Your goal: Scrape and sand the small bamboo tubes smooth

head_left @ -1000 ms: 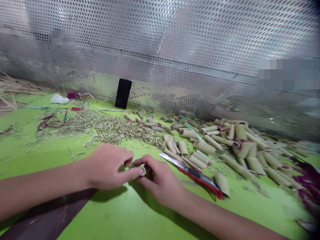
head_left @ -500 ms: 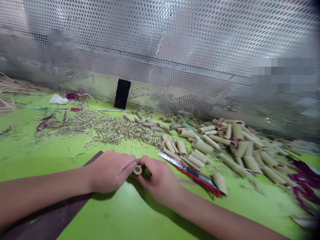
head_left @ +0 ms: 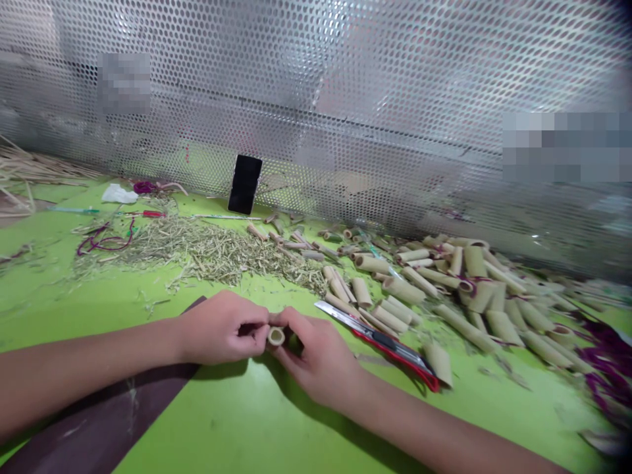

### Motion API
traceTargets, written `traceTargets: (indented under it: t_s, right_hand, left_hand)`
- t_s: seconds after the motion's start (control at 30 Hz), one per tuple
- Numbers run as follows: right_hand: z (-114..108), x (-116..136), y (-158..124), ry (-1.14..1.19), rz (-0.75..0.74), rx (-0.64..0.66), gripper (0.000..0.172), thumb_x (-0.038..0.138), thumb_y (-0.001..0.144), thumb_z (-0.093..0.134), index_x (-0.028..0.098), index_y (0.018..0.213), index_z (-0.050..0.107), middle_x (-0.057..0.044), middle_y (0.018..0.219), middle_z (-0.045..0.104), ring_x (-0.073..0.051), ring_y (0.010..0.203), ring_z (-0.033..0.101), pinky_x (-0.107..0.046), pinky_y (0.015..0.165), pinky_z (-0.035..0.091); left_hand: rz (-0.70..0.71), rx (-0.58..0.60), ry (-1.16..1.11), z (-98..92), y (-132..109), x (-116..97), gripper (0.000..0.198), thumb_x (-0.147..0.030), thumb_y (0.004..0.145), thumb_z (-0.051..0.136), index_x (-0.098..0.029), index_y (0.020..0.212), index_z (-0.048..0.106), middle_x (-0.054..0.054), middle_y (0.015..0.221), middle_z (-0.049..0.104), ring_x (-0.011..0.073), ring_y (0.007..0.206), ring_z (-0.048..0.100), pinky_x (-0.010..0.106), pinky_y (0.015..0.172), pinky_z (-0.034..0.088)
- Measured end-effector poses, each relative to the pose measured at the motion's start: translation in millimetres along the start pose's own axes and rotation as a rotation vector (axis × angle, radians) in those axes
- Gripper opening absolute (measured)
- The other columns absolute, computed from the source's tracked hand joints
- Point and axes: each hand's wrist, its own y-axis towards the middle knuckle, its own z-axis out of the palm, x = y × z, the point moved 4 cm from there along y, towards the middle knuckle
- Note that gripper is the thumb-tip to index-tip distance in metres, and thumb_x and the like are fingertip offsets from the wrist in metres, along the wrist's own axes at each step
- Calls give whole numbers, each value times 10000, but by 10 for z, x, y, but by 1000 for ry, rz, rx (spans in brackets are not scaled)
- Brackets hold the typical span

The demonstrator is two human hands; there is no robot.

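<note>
Item: short tube (head_left: 276,344), 1, pale, bamboo-like, its round open end toward my view. Location: between the 2 hands, above the green table (head_left: 237,424).

Right hand (head_left: 320,359): 1, thumb and forefinger clamped on the tube from its right side.

Left hand (head_left: 224,329): 1, fingers curled, tips brought up against the tube's left side. From my distant post I cannot tell whether they grip it or only touch it.

Under the left forearm: dark brown sheet (head_left: 113,411), 1, flat on the table.

Just right of the right hand: utility knife (head_left: 382,339), 1, red and black, lying down, blade out, pointing up and left in my view. Beside its handle end: a wider tube piece (head_left: 438,363), 1.

Beyond the hands: heap of shavings (head_left: 222,253), 1, loose. To the right: pile of cut tubes (head_left: 476,289), mixed widths; I cannot count them.

At the back: black phone-like slab (head_left: 245,184), 1, upright, slightly tilted, before a perforated metal screen (head_left: 296,72).
</note>
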Motion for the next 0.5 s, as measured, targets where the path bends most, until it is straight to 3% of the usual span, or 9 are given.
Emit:
traceTargets:
  t_s: [0.13, 0.23, 0.3, 0.37, 0.5]
  right_hand:
    - [-29, -11, 5, 61, -12, -29, 187, 296, 972, 553, 211, 1115, 639, -36, 803, 756, -196, 615, 663, -276, 540, 404]
    - [-94, -43, -2, 134, -12, -117, 175, 333, 993, 562, 214, 1090, 647, -69, 959, 784, -204, 695, 708, -313, 596, 500]
    - [-154, -68, -15, 168, -5, -209, 196, 366, 994, 581, 211, 1086, 658, -97, 1068, 774, -207, 740, 714, -337, 625, 542]
    - [-197, -94, -25, 197, 26, -271, 238, 396, 980, 613, 212, 1120, 673, -94, 1039, 769, -198, 705, 691, -332, 589, 546]
    - [-192, -125, -4, 347, 119, -231, 311, 467, 951, 661, 232, 1154, 688, -49, 893, 738, -162, 618, 629, -287, 495, 507]
  left_hand:
    - [-3, 2, -9, -77, 45, 42, 175, -167, 790, 508, -173, 614, 501, -51, 538, 501, 84, 497, 415, 211, 514, 260]
    - [-52, -21, 68, -225, 55, 226, 167, -178, 789, 487, -175, 625, 518, -36, 557, 545, 97, 520, 471, 211, 537, 301]
    - [-147, -92, 204, -358, 36, 398, 211, -207, 828, 455, -180, 628, 517, -23, 555, 555, 111, 506, 476, 223, 530, 302]
    - [-221, -118, 381, -448, 10, 528, 251, -247, 875, 437, -186, 653, 537, -10, 572, 582, 129, 504, 485, 239, 517, 281]
    - [-241, -72, 691, -456, -1, 593, 305, -303, 927, 444, -196, 665, 555, 18, 604, 614, 171, 539, 526, 264, 501, 223]
